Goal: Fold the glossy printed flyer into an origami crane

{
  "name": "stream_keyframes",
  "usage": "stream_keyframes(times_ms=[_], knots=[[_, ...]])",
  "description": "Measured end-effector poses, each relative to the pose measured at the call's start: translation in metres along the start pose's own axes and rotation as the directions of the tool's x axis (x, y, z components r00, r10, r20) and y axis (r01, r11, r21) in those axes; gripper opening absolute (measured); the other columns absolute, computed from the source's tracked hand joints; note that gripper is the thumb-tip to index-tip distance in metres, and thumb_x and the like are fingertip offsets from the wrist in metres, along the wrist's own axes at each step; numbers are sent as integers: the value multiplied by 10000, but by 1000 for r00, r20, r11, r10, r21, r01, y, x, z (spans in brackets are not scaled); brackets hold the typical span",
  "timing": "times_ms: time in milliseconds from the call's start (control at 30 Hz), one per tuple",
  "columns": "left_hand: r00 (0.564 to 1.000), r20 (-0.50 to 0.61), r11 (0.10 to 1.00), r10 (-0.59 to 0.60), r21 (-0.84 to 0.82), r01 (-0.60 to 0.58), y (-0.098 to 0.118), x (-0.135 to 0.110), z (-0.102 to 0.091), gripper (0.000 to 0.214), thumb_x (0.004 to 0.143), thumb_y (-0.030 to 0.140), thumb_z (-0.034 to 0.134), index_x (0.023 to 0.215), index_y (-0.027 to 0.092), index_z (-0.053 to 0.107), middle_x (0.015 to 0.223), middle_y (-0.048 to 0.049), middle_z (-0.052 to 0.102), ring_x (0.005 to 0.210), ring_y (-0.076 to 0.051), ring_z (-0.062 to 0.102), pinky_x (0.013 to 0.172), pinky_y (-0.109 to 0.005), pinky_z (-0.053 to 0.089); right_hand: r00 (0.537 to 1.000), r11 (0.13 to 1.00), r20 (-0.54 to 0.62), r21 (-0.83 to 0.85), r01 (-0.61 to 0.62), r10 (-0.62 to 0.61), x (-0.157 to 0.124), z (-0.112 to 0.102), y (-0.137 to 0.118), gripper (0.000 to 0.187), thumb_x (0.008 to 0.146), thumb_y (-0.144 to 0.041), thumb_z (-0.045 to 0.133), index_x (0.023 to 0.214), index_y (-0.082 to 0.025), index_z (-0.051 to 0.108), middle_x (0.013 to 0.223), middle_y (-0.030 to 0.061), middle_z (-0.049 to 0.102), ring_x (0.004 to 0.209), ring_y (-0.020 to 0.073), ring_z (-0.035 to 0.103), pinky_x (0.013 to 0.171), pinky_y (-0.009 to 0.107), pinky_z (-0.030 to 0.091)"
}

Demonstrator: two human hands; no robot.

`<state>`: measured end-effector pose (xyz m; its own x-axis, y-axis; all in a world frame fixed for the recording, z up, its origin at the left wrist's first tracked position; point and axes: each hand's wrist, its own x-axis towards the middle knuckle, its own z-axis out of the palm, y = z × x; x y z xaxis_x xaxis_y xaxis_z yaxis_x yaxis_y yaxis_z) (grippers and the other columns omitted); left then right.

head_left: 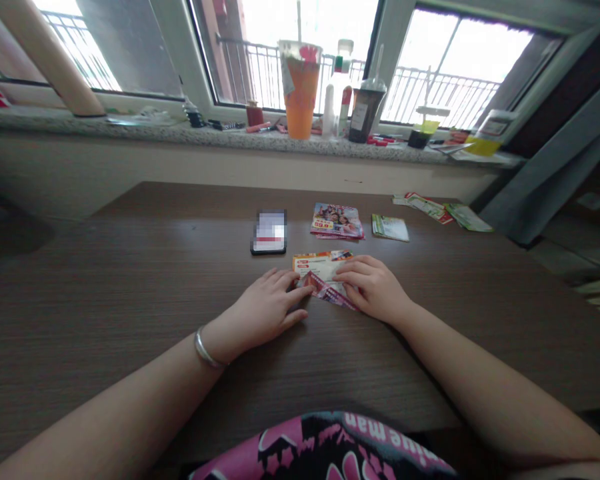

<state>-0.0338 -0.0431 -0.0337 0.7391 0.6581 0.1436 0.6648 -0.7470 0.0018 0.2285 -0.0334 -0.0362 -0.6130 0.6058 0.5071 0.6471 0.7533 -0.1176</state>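
A printed paper leaflet (pixel 320 268) lies on the table in front of me, with a patterned flap folded up slantwise along its near edge. My left hand (pixel 270 303) rests at its left side, fingers spread, the fingertips touching the paper and the thumb apart on the table. At the right side, my right hand (pixel 373 287) has its bent fingers on the leaflet and its thumb side at the folded edge, holding the paper. Part of the leaflet is hidden under both hands.
Beyond the leaflet are a phone (pixel 269 233), a stack of colourful flyers (pixel 337 221) and a small green-white stack (pixel 390 227). More papers (pixel 427 207) lie at the far right. The windowsill (pixel 220 135) holds an orange drink cup (pixel 300 93), a dark drink cup (pixel 365 113) and bottles.
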Motion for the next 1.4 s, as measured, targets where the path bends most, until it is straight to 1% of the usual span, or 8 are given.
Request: stream_keyframes(times_ms=[133,433,600,833,967,1100,1267,1400], knots=[[1000,-1,999,2,-43,-2,-2,0,0,460,921,449,502,1338,256,485,1401,-103,468,1285,-297,435,1076,-477,338,1000,1000,-17,22,-5,6,-1,1,4,238,857,-143,533,1000,-212,711,1044,43,709,1016,204,579,941,385,476],[998,-19,998,-59,-29,58,-4,3,2,390,944,461,440,1244,239,556,1395,-79,508,1275,-296,469,1066,-525,346,996,998,65,25,55,-57,-2,0,1,225,877,-189,537,1027,-221,703,1178,66,657,1086,224,562,965,434,468],[994,-38,995,-98,14,98,-1,1,0,400,902,454,528,1232,231,567,1382,-77,524,1307,-316,430,1105,-550,277,978,993,175,56,107,-116,0,-2,-3,230,873,-253,555,1055,-216,690,1248,62,625,1158,244,530,1006,443,445],[988,-78,990,-134,30,137,0,3,-2,400,921,389,509,1294,249,535,1383,-95,516,1319,-316,411,1104,-588,236,936,982,306,116,146,-175,2,-5,-9,403,840,-344,592,1201,-170,625,1292,102,605,1238,246,499,1066,441,395],[987,-122,994,-107,-8,107,0,4,-4,364,911,330,524,1264,249,566,1374,-94,525,1290,-305,445,1091,-574,273,930,988,338,108,114,-145,2,-4,-11,462,834,-393,601,1248,-188,597,1302,107,595,1208,252,523,1021,446,425],[987,-146,997,-63,-41,58,5,5,-8,306,938,314,474,1208,245,601,1322,-65,570,1217,-269,507,1077,-530,317,942,999,334,-3,42,-38,2,-3,-12,448,857,-400,577,1261,-206,587,1295,107,594,1175,273,528,978,457,437],[995,-98,999,7,-40,-11,8,5,-8,255,918,319,511,1097,203,650,1196,-72,637,1107,-262,558,1000,-455,413,943,991,324,-124,-44,82,3,-4,-11,440,869,-437,565,1243,-206,591,1242,121,604,1116,282,531,937,448,427],[997,-80,999,10,-35,-13,10,4,-7,310,900,321,543,1175,195,611,1195,-86,635,1109,-267,561,989,-450,426,939,980,320,-188,-65,123,5,-7,-13,438,887,-487,525,1199,-192,614,1183,128,618,1059,282,544,900,436,417]])
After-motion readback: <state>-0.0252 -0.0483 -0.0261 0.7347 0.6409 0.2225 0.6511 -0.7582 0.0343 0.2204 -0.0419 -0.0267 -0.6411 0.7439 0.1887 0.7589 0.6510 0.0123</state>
